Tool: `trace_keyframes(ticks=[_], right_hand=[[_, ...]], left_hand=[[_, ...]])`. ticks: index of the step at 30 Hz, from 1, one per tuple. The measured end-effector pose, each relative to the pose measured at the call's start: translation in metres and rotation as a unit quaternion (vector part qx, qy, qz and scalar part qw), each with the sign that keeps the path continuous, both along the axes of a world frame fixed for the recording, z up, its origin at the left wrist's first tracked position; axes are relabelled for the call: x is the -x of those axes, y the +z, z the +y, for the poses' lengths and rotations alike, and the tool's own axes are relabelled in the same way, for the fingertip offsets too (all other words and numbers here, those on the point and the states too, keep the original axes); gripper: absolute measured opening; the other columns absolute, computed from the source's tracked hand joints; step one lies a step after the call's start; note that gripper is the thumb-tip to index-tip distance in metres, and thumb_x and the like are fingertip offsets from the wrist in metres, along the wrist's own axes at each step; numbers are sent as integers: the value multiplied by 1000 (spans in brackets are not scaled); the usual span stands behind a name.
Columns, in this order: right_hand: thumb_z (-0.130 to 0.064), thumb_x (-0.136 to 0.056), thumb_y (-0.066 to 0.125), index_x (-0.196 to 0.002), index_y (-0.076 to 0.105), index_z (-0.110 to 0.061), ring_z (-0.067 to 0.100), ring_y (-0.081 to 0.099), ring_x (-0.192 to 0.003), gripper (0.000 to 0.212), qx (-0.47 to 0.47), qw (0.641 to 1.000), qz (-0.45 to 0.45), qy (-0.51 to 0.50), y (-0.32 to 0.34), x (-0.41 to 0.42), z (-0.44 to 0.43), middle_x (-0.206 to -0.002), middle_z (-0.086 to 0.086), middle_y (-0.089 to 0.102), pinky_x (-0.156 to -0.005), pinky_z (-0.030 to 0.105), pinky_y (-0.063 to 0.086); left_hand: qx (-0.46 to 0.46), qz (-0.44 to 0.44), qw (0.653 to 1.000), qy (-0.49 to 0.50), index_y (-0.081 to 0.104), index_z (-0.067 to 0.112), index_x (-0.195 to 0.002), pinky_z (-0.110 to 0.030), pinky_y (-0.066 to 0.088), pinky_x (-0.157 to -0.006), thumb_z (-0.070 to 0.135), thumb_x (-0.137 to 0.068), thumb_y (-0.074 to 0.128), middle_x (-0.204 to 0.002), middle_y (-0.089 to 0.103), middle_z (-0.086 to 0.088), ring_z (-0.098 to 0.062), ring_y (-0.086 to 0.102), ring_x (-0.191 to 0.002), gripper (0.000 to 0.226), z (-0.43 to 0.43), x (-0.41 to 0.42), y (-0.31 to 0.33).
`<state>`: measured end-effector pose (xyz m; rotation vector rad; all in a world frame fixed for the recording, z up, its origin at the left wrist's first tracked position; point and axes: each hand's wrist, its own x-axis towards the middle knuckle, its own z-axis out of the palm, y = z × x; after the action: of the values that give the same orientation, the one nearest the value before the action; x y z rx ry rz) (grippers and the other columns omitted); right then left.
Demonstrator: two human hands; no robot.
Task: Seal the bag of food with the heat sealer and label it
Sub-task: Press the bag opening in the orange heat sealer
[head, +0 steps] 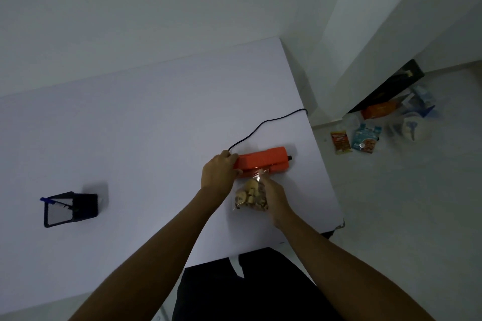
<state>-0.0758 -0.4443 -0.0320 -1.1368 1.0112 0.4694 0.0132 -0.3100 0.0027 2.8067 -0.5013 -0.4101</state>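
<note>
head view: one camera only, looking down over both forearms at the table (130, 138)
sealer: 1 orange heat sealer (263, 161), right half of the table, long axis running about 9 to 3 o'clock, slightly tilted; black knob at its 3 o'clock end
cord: 1 black cord (268, 121) leaves the sealer's 9 o'clock end, trails toward 1 o'clock and off the table edge
bag: 1 clear bag of food (251, 197), at 6 o'clock of the sealer, its long axis crossing the sealer's; open top edge tucked into the sealer mouth, filled part lying flat on the table
left hand (219, 171): wrapped over the sealer's 9 o'clock end, fingers curled on the top bar, thumb side at the front edge; looks like it is pressing or about to press
right hand (275, 197): at 3 o'clock of the bag, fingers pinching the bag neck just under the sealer mouth, holding it taut; hand is motion-blurred, exact pinch unclear
key relation: bag top sits straight ahead of both hands at 12 o'clock; left hand is the one on the lever, right hand nearer the bag
step: judged as sealing in progress; labelling not started
holder: 1 black mesh holder (71, 208) at 9 o'clock, well apart, with 1 blue pen (48, 200) visible
floor: several food packets and bags at 2 o'clock, off the table, too blurred to count reliably
</note>
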Motion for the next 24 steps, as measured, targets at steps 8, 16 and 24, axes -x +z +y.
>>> trace_keyframes(ticks=[8,16,24], right_hand=[[-50,-89,60,-105,74,-12,32,75,-92,43,21,999,-25,27,1,1,-4,-98,14,78,-89,52,58],[-40,-95,56,-106,73,-9,36,74,-91,37,17,999,-38,26,0,3,-6,-101,19,76,-83,54,60],[-44,-93,60,-103,72,-13,33,76,-84,35,20,999,-36,32,-1,3,-7,-94,17,76,-74,48,63]], left_hand=[[76,-3,997,19,57,14,-121,-34,46,-80,28,-90,62,-115,62,-7,-25,54,-103,35,7,10,-3],[223,-16,970,93,48,18,-128,-38,44,-92,33,-98,41,-129,55,-4,-21,48,-111,34,44,33,-6],[367,56,910,187,36,57,-119,-17,40,-90,24,-103,38,-119,48,29,7,50,-110,37,80,42,0]])
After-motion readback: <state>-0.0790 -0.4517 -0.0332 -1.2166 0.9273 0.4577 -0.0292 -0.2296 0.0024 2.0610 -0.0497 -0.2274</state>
